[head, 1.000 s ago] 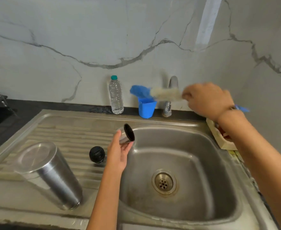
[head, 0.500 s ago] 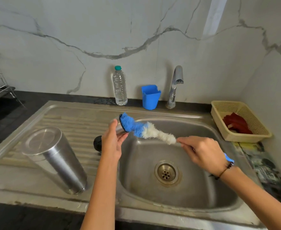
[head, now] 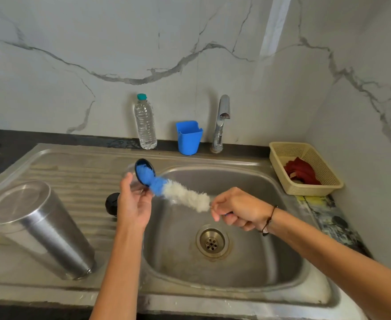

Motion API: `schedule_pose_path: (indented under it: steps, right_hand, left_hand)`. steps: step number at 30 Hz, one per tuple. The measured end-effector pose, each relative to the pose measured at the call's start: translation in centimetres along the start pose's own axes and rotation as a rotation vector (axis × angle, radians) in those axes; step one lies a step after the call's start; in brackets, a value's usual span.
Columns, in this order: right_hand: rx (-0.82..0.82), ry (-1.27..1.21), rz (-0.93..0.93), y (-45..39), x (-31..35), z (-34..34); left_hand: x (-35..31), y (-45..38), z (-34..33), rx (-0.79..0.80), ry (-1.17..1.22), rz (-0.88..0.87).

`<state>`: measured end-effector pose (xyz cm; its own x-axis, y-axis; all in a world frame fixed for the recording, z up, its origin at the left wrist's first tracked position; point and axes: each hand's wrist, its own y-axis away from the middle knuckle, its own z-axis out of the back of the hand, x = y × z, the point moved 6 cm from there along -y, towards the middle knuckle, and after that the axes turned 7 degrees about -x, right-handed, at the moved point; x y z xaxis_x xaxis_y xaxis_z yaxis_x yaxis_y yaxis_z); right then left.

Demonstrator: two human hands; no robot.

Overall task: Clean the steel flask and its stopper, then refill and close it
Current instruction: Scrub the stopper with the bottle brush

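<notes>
Two bare forearms come into the picture from the bottom edge, and both are without sleeves as far as the frame shows. The left hand [head: 134, 204] has no ring, no watch and no band on it. The right hand [head: 238, 207] has also no ring that I can see. Around the right wrist there is a thin dark cord bracelet [head: 269, 220], with a small knot or bead hanging on the lower side. The fingernails look short and without polish.

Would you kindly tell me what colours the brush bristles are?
The brush is blue at its tip and white nearer the right hand; the head view shows it.
</notes>
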<state>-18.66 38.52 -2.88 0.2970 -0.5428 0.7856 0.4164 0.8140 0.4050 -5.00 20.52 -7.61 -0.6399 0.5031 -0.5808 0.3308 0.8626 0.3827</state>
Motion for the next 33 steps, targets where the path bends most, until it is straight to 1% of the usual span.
schedule_pose_path:
  steps: [1, 3, 4, 5, 6, 7, 9, 10, 11, 12, 13, 14, 15, 16, 17, 18, 19, 20, 21, 22, 24, 25, 26, 27, 28, 29, 31, 32, 33]
  right_hand:
    - [0.108, -0.157, -0.094, 0.2, -0.5, -0.6]
    - [0.274, -0.340, -0.224, 0.8, -1.2, -1.6]
    - [0.307, -0.371, -0.253, 1.0, -1.4, -1.9]
    - [0.272, -0.336, -0.259, 0.7, -1.7, -1.9]
    - [0.164, -0.218, -0.215, 0.3, -1.8, -1.3]
    - [-0.010, -0.001, -0.106, -0.3, -1.7, -0.1]
    - [-0.405, 0.636, 0.224, -0.2, 0.1, 2.2]
    - [-0.609, 0.914, 0.402, 0.3, 1.2, 2.9]
    - [-0.762, 1.076, 0.564, 1.2, 2.2, 3.1]
    - [-0.860, 1.175, 0.707, 2.0, 3.0, 3.1]
    - [-0.913, 1.216, 0.824, 2.6, 3.3, 3.0]
    - [-0.923, 1.241, 0.885, 2.9, 3.6, 2.8]
    - [-0.888, 1.258, 0.886, 2.6, 3.6, 2.7]
    - [-0.805, 1.263, 0.816, 2.2, 3.7, 2.4]
    - [-0.663, 1.195, 0.658, 1.4, 3.2, 2.3]
    - [-0.479, 1.009, 0.456, 0.7, 2.3, 2.3]
    - [-0.273, 0.665, 0.282, 0.2, 1.4, 1.8]
    - [-0.111, 0.290, 0.136, 0.0, 0.4, 1.3]
    - [0.015, 0.009, 0.008, 0.4, -0.1, 0.8]
    - [0.119, -0.163, -0.071, 0.8, -0.5, 0.3]
    - [0.297, -0.358, -0.186, 1.5, -1.1, -0.8]
    - [0.341, -0.404, -0.227, 1.7, -1.4, -1.1]
    - [0.328, -0.396, -0.255, 1.7, -1.6, -1.2]
    - [0.248, -0.313, -0.243, 1.3, -1.9, -0.9]
    - [0.095, -0.135, -0.170, 0.7, -1.9, 0.1]
    - [-0.098, 0.134, -0.041, 0.3, -1.5, 1.3]
    - [-0.459, 0.793, 0.290, 0.5, 0.6, 2.9]
    - [-0.631, 1.049, 0.473, 1.0, 1.7, 3.1]
    - [-0.750, 1.174, 0.623, 1.8, 2.5, 3.1]
  left_hand:
    - [-0.1, 0.0, 0.0, 0.026, 0.025, -0.025]
    - [-0.3, 0.1, -0.4, 0.091, 0.030, -0.056]
    - [-0.4, 0.2, -0.7, 0.116, 0.007, -0.062]
    - [-0.5, 0.2, -0.9, 0.129, -0.018, -0.065]
    - [-0.5, 0.2, -0.9, 0.132, -0.046, -0.065]
    - [-0.5, 0.1, -0.8, 0.124, -0.077, -0.057]
    - [-0.1, -0.3, -0.1, 0.094, -0.159, -0.018]
    - [0.0, -0.6, 0.3, 0.072, -0.226, -0.003]
    - [0.0, -0.8, 0.7, 0.049, -0.339, 0.001]
    - [0.0, -1.1, 1.1, 0.023, -0.465, -0.004]
    - [0.0, -1.3, 1.4, -0.001, -0.559, -0.006]
    - [0.0, -1.5, 1.7, -0.023, -0.600, -0.001]
    - [0.1, -1.6, 1.9, -0.035, -0.591, 0.019]
    - [0.1, -1.6, 2.0, -0.049, -0.549, 0.036]
    - [0.0, -1.3, 1.9, -0.056, -0.487, 0.048]
    - [-0.1, -1.1, 1.7, -0.041, -0.409, 0.052]
    - [-0.2, -0.8, 1.4, 0.002, -0.323, 0.047]
    - [-0.4, -0.7, 1.0, 0.076, -0.248, 0.020]
    - [-0.7, -0.4, 0.4, 0.171, -0.177, -0.027]
    - [-1.0, -0.2, -0.1, 0.264, -0.129, -0.078]
    - [-1.2, 0.2, -0.7, 0.371, -0.071, -0.128]
    - [-1.2, 0.2, -0.7, 0.387, -0.066, -0.126]
    - [-1.1, 0.2, -0.8, 0.381, -0.073, -0.119]
    - [-1.0, 0.1, -0.7, 0.356, -0.093, -0.103]
    - [-0.8, -0.1, -0.4, 0.319, -0.140, -0.083]
    - [-0.6, -0.2, -0.1, 0.276, -0.195, -0.060]
    - [-0.1, -0.3, 0.7, 0.182, -0.303, -0.019]
    - [0.0, -0.5, 1.0, 0.147, -0.354, -0.012]
    - [0.0, -0.6, 1.2, 0.113, -0.414, -0.005]
